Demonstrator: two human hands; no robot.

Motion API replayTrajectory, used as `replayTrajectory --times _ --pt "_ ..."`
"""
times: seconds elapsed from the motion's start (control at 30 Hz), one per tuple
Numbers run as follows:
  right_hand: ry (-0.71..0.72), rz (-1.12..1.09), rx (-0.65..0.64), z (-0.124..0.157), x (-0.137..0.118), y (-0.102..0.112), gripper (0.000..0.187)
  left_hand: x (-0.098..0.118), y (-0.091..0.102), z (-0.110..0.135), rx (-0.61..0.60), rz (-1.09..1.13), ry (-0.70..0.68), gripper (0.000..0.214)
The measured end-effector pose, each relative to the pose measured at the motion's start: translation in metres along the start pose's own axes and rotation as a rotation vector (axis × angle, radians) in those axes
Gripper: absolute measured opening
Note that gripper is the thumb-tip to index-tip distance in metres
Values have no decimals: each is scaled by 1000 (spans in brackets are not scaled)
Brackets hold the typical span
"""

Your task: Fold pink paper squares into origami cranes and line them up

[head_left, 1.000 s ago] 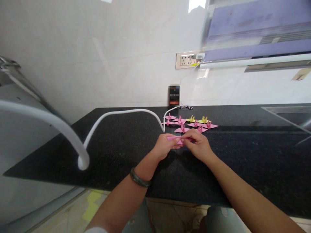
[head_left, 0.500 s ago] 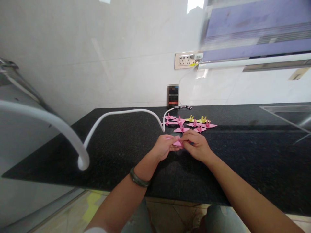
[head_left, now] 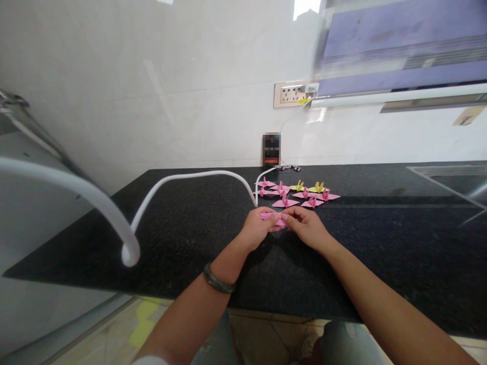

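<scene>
A small folded piece of pink origami paper [head_left: 280,222] is pinched between my two hands, just above the dark countertop. My left hand [head_left: 258,228] grips its left side, thumb on top and fingers beneath. At the right end, my right hand [head_left: 306,225] closes thumb and fingertips on the paper. Fingers cover much of it, so its full shape is hidden. Beyond my hands several pink paper cranes [head_left: 285,202] stand in a loose group, with two yellow paper cranes [head_left: 318,187] at the back right of it.
A phone [head_left: 271,150] leans against the tiled wall, its cable running to a wall socket [head_left: 291,95]. A white flexible stand [head_left: 205,175] arches over the black countertop [head_left: 182,218] on the left. At far right lies a sink edge [head_left: 445,185].
My right hand has shifted slightly, its thumb now pressing on the paper near my left thumb. The pink paper has tilted a little in my fingers. The cranes have stayed put.
</scene>
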State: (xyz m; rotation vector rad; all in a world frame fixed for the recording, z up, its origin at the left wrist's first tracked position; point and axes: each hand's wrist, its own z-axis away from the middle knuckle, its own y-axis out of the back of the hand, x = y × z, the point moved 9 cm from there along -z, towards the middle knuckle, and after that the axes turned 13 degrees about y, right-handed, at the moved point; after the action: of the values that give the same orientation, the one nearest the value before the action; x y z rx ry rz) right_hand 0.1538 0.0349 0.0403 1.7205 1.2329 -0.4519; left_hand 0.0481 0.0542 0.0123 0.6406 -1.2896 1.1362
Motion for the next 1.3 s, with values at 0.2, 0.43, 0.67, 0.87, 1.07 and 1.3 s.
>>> replayTrajectory --times 0.2,0.43,0.67,0.87,1.07,1.3 --pt "9 40 -64 1 -3 -6 19 2 7 0 126 -158 -46 21" --pt "140 212 40 0 -26 1 16 5 10 2 125 -122 -62 22" --pt "39 116 164 3 -12 4 20 -3 5 0 2 87 19 30" --pt "110 135 280 5 -21 11 18 3 9 -1 91 -17 -52 25" --pt "127 126 269 2 -23 13 16 9 10 0 161 -117 -90 21" --pt "-12 -8 175 2 -7 4 23 14 4 1 111 -303 -204 17"
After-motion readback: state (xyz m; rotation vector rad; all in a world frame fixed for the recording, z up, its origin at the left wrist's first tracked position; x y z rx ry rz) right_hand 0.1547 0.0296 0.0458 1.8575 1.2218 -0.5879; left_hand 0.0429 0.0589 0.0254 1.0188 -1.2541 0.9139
